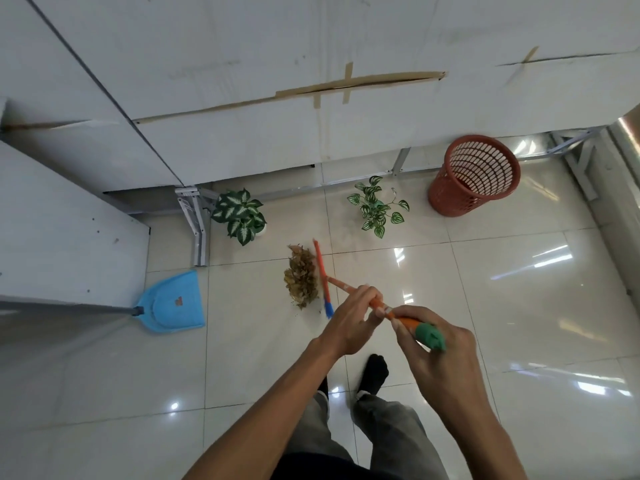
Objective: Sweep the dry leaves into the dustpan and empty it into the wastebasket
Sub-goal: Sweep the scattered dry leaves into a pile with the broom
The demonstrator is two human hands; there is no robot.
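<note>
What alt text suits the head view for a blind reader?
The left hand and right hand grip an orange broom beside a pile of dry leaves on a tiled floor; a blue dustpan lies left, a red wastebasket far right.

Makeshift indoor set, prob. lab: taped white panels (242,143) on metal legs (201,237), glossy tiles (502,289) + plants (239,216) at panels' foot.

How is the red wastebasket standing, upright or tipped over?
Upright: the wastebasket stands on its base on the floor, open mouth facing up. Nothing shows inside it.
</note>
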